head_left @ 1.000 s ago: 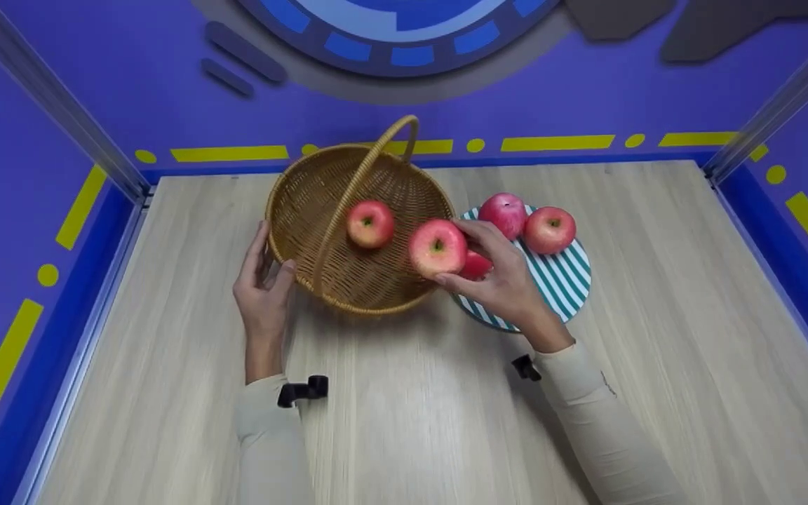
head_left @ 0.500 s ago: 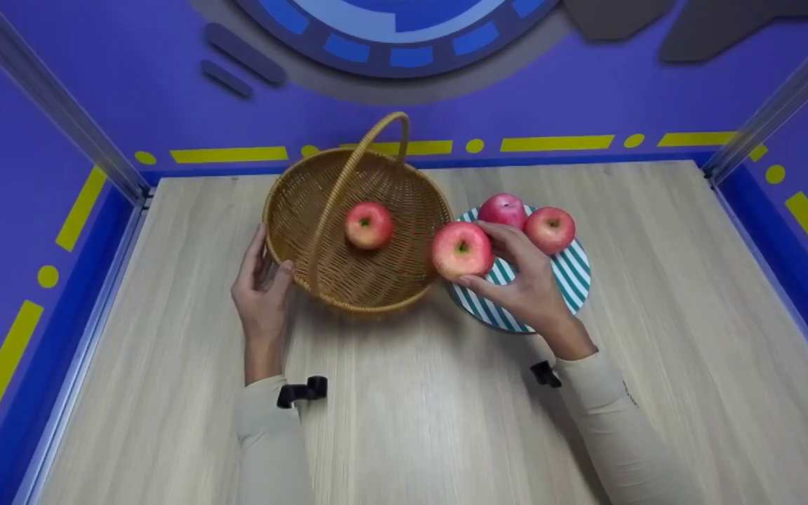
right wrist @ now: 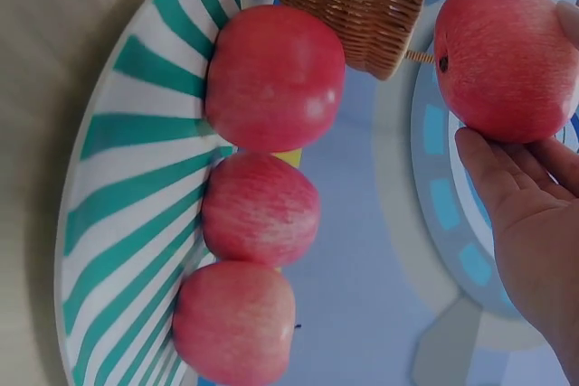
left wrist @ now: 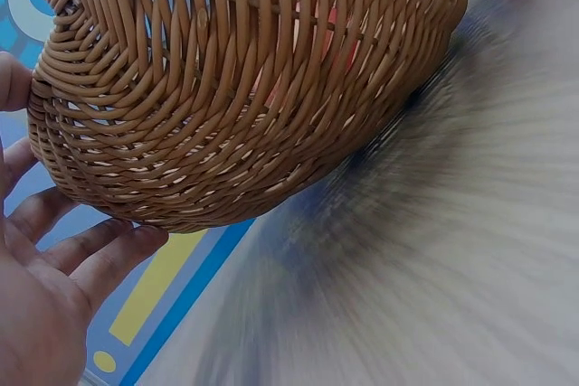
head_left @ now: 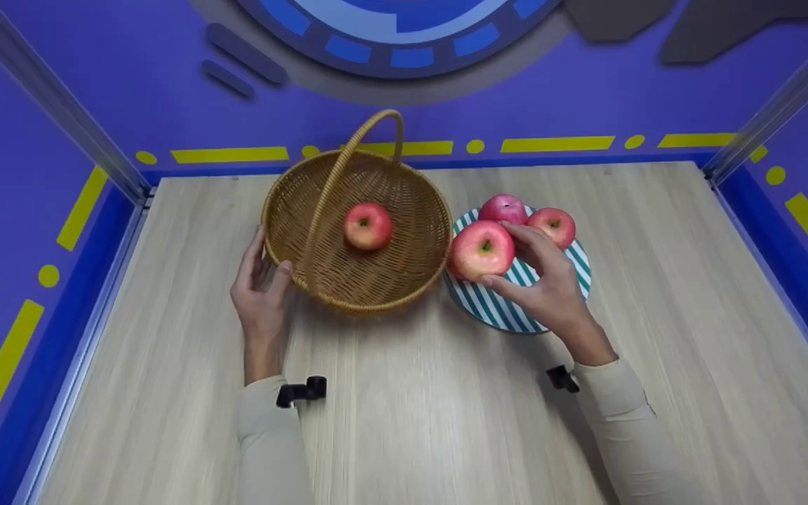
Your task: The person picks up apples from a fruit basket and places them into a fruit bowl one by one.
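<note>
My left hand (head_left: 262,298) grips the brown wicker basket (head_left: 404,280) at its left side, thumb at the rim. In the left wrist view, fingers (left wrist: 118,259) of that hand spread under the basket's woven wall (left wrist: 244,97). One red apple (head_left: 367,226) lies inside the basket. My right hand (head_left: 555,291) holds another red apple (head_left: 485,249) between thumb and fingers, just right of the basket and over the striped plate (head_left: 509,312). Three apples stand on that plate, as the right wrist view shows; the nearest apple (right wrist: 276,79) is mostly hidden behind the held one from the head.
A wooden tabletop (head_left: 390,407) lies beneath everything, with blue-purple panels (head_left: 516,105) along its back and sides. The arched basket handle (head_left: 334,175) rises over the basket. Basket and plate stand close together near the back.
My right hand has drawn the held apple rightward, from over the basket's right rim to over the plate. The basket has shifted slightly left, its handle leaning further left. My left hand keeps its grip.
</note>
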Tool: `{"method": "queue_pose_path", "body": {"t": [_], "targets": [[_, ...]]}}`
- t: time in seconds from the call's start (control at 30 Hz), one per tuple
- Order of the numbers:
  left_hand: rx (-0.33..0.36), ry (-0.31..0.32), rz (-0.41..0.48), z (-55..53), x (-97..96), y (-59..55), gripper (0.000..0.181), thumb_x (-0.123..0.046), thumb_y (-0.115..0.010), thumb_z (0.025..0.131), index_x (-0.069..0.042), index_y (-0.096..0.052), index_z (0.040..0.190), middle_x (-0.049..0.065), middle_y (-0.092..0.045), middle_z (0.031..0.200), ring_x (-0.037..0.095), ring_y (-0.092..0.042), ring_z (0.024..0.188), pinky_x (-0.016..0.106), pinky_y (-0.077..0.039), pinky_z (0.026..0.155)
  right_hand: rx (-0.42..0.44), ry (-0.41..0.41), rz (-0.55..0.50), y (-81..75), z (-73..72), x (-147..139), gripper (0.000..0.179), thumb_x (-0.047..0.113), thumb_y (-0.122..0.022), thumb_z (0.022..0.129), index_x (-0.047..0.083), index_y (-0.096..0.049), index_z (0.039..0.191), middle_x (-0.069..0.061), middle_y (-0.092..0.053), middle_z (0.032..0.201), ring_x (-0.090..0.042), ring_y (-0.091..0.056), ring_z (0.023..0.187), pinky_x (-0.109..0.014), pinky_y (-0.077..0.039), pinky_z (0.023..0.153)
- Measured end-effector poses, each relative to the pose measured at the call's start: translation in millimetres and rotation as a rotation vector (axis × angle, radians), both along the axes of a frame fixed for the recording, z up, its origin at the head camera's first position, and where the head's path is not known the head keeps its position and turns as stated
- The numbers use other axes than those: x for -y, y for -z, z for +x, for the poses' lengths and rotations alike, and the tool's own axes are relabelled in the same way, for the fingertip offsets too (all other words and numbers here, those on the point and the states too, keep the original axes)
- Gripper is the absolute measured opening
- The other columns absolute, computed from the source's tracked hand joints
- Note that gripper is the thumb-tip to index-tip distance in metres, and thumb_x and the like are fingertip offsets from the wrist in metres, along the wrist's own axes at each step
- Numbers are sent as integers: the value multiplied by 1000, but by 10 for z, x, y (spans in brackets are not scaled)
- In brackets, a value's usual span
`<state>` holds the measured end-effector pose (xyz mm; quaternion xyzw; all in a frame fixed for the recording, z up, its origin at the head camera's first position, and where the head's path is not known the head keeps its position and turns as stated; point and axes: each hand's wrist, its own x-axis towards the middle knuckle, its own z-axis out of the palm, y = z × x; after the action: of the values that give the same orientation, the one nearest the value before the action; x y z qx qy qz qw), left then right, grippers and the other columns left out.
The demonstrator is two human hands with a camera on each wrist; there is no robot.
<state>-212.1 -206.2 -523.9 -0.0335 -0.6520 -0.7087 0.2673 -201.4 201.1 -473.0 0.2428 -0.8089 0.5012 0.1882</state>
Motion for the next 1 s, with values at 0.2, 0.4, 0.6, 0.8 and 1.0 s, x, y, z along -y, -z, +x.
{"method": "queue_pose_path", "body": {"t": [0.2, 0.4, 0.6, 0.8, 1.0], "targets": [[15, -13, -6, -5, 7, 13, 63, -1, -70, 95, -3, -53, 155, 13, -50, 160, 40, -47, 145, 41, -39, 120, 12, 21, -27, 1, 41, -79, 79, -6, -94, 75, -6, -57, 145, -18, -61, 140, -16, -63, 125, -25, -49, 107], [40, -18, -14, -6, 4, 15, 62, -2, -69, 96, -3, -53, 156, 13, -50, 160, 38, -48, 145, 41, -39, 120, 13, 30, -38, -165, 175, -75, 76, -15, -89, 73, -15, -55, 141, -29, -59, 138, -11, -61, 125, -23, -49, 106], [44, -14, 8, -3, -10, -4, 62, 0, -68, 96, -2, -52, 156, 15, -50, 160, 39, -48, 145, 42, -39, 120, 24, 55, -23, -170, 233, -149, 76, -15, -88, 75, -12, -55, 143, -27, -60, 139, -9, -61, 124, -20, -49, 105], [54, -21, 6, -2, -19, -4, 62, 3, -67, 97, -2, -52, 156, 15, -50, 160, 38, -49, 145, 42, -38, 121, 50, 87, -28, -67, 208, -263, 79, -14, -89, 75, -10, -55, 145, -24, -61, 141, -12, -62, 124, -20, -49, 105], [55, -21, -3, -5, -10, 13, 61, -1, -68, 98, -3, -52, 157, 14, -51, 160, 37, -50, 144, 43, -38, 120, 60, 104, -39, 113, 134, -445, 82, -16, -90, 73, -9, -54, 147, -21, -61, 141, -15, -62, 124, -21, -50, 104]]}}
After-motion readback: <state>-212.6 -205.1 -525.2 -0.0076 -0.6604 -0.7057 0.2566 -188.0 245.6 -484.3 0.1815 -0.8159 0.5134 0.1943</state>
